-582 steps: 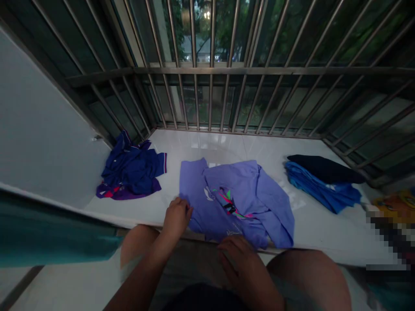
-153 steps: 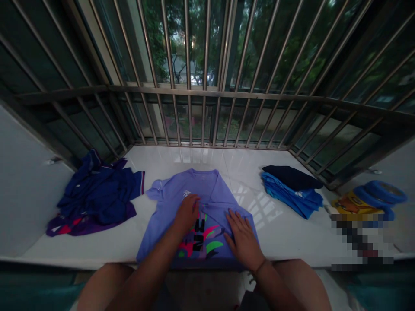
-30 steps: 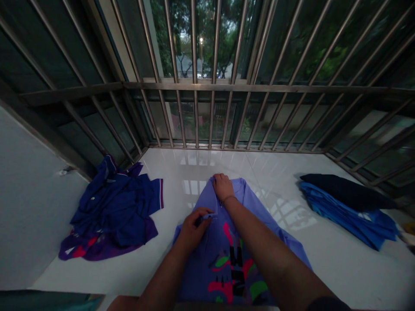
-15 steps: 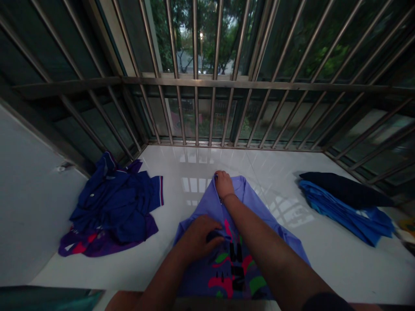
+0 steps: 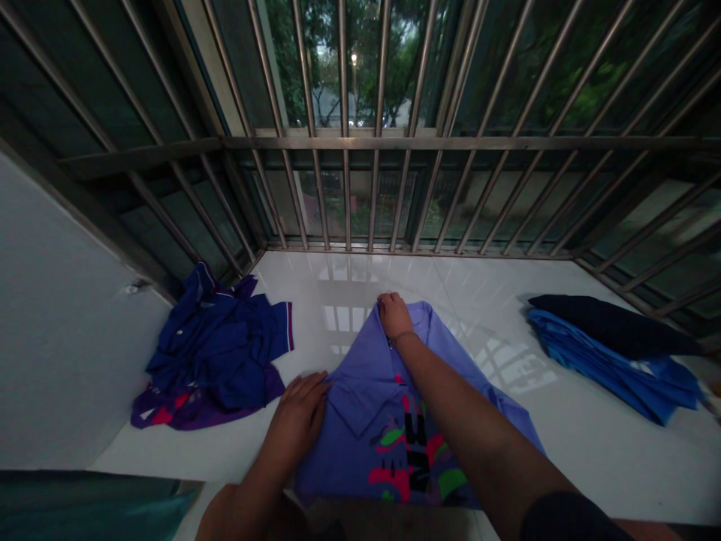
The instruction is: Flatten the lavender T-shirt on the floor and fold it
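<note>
A light purple T-shirt (image 5: pixel 369 421) with a pink, green and black print lies on the white tiled ledge (image 5: pixel 349 289), its sides folded inward. My right hand (image 5: pixel 395 315) reaches to the shirt's far end and pinches the collar edge, fingers closed on the cloth. My left hand (image 5: pixel 301 406) lies flat on the shirt's left edge, fingers stretched out and pressing the fold down.
A crumpled heap of dark blue and purple clothes (image 5: pixel 217 349) lies at the left. A stack of folded blue and black garments (image 5: pixel 613 349) sits at the right. Metal window bars (image 5: pixel 360 143) close off the far side; a grey wall (image 5: pixel 61 315) stands at the left.
My left hand has slid from the middle of the shirt out to its left edge and flattened there. The right hand stays gripping the collar. The left sleeve now lies folded inward.
</note>
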Demonstrator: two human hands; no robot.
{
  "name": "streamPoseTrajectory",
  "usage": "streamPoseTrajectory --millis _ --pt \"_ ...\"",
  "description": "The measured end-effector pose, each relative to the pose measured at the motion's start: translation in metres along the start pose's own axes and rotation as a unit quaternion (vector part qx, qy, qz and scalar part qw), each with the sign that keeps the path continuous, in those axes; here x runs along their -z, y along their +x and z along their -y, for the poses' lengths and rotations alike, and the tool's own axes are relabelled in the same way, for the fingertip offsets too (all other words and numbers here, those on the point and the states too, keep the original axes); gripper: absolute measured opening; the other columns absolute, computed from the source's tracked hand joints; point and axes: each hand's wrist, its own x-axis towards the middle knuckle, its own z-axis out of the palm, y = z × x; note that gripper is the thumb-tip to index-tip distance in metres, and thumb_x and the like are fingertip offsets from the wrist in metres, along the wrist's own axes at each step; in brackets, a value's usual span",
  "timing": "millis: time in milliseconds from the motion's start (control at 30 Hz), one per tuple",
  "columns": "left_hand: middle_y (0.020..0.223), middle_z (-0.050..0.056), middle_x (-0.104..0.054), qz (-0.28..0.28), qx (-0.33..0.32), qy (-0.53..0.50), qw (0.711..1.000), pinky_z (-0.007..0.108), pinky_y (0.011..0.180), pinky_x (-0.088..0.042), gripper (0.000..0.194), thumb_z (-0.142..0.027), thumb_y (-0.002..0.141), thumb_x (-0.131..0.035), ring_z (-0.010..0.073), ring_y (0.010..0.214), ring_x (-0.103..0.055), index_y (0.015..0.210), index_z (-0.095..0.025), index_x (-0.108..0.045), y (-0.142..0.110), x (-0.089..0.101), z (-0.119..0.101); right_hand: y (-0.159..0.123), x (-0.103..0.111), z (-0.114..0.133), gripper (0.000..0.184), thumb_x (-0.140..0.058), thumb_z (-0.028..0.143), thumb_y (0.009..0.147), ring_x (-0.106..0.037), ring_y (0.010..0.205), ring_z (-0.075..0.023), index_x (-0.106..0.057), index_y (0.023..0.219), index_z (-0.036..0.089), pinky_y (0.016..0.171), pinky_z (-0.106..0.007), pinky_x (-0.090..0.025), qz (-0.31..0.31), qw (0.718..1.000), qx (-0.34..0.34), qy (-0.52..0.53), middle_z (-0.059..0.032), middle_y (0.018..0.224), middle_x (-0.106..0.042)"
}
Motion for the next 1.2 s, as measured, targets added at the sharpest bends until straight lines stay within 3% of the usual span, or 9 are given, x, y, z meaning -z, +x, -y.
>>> streamPoseTrajectory --millis 167,333,433,533,733,867,1000,1100,1200 --pt "0.132 0.009 -0.082 -0.052 0.045 -0.022 0.997 0.057 0.112 -0.060 0.022 -0.026 0.106 -0.059 0.0317 0.123 -0.076 0.116 -0.026 -0.079 0.004 0.001 -0.002 -0.003 0.005 0.001 0.046 -0.053 0.021 0.109 -0.061 0.127 -0.0252 -0.065 0.153 0.023 0.112 -0.033 -0.045 0.019 0.999 0.026 0.000 -0.0136 0.139 -0.066" --pt "0.111 0.009 -0.083 -0.092 0.089 -0.038 0.991 0.051 0.097 -0.065 0.021 -0.027 0.104 -0.060 0.0312 0.106 -0.077 0.106 -0.024 -0.080 0.011 0.003 0.001 0.010 0.014 -0.003 0.031 -0.056 0.024 0.112 -0.065 0.125 -0.0215 -0.073 0.137 0.025 0.109 -0.032 -0.049 0.070 0.996 0.052 -0.015 -0.0092 0.134 -0.071" --pt "0.106 0.008 -0.082 -0.101 0.105 -0.059 0.988 0.048 0.094 -0.064 0.022 -0.027 0.104 -0.059 0.0302 0.101 -0.076 0.102 -0.024 -0.081 0.013 0.006 0.002 0.026 0.021 -0.004 0.026 -0.065 0.032 0.111 -0.070 0.119 -0.0223 -0.073 0.132 0.019 0.108 -0.041 -0.056 0.100 0.993 0.054 -0.027 -0.0090 0.131 -0.072" --pt "0.104 0.008 -0.082 -0.107 0.119 -0.075 0.984 0.047 0.093 -0.063 0.023 -0.027 0.105 -0.059 0.0297 0.099 -0.075 0.100 -0.024 -0.081 0.014 0.008 0.001 0.038 0.023 -0.002 0.033 -0.071 0.043 0.109 -0.072 0.117 -0.0243 -0.072 0.129 0.017 0.105 -0.048 -0.060 0.117 0.991 0.041 -0.041 -0.0094 0.131 -0.073" --pt "0.103 0.010 -0.081 -0.129 0.145 -0.045 0.980 0.049 0.094 -0.061 0.023 -0.025 0.104 -0.058 0.0313 0.099 -0.073 0.098 -0.023 -0.079 0.015 0.009 -0.001 0.046 0.022 0.004 0.034 -0.072 0.044 0.109 -0.072 0.117 -0.0242 -0.072 0.131 0.018 0.104 -0.048 -0.062 0.112 0.992 0.001 -0.052 -0.0098 0.132 -0.073" --pt "0.105 0.011 -0.079 -0.129 0.144 -0.021 0.981 0.051 0.096 -0.060 0.022 -0.023 0.104 -0.055 0.0327 0.102 -0.074 0.102 -0.022 -0.077 0.016 0.011 -0.004 0.043 0.036 0.011 0.032 -0.063 0.034 0.113 -0.072 0.118 -0.0243 -0.068 0.138 0.015 0.106 -0.045 -0.059 0.079 0.996 -0.005 -0.042 -0.0137 0.136 -0.071" --pt "0.130 0.012 -0.081 -0.106 0.078 -0.026 0.991 0.057 0.112 -0.055 0.030 -0.025 0.107 -0.055 0.0335 0.124 -0.073 0.127 -0.025 -0.077 0.014 0.014 -0.010 -0.002 0.061 0.016 0.037 -0.047 0.023 0.115 -0.070 0.123 -0.0212 -0.068 0.145 0.017 0.111 -0.033 -0.050 0.074 0.995 0.066 -0.013 -0.0155 0.139 -0.071" --pt "0.143 0.012 -0.077 -0.054 0.017 -0.033 0.998 0.061 0.123 -0.047 0.040 -0.039 0.103 -0.071 0.0346 0.134 -0.070 0.142 -0.028 -0.073 0.010 0.016 -0.015 -0.066 0.073 0.010 0.038 -0.063 0.032 0.109 -0.070 0.123 -0.0216 -0.070 0.145 0.022 0.112 -0.031 -0.048 0.119 0.983 0.142 0.006 -0.0108 0.134 -0.074" --pt "0.146 0.013 -0.075 -0.004 -0.043 -0.035 0.998 0.063 0.127 -0.043 0.058 -0.049 0.091 -0.088 0.0355 0.136 -0.068 0.143 -0.031 -0.073 0.008 0.016 -0.017 -0.123 0.075 0.000 0.053 -0.082 0.038 0.096 -0.071 0.119 -0.0255 -0.070 0.144 0.020 0.109 -0.034 -0.050 0.158 0.973 0.168 0.005 -0.0126 0.129 -0.075"
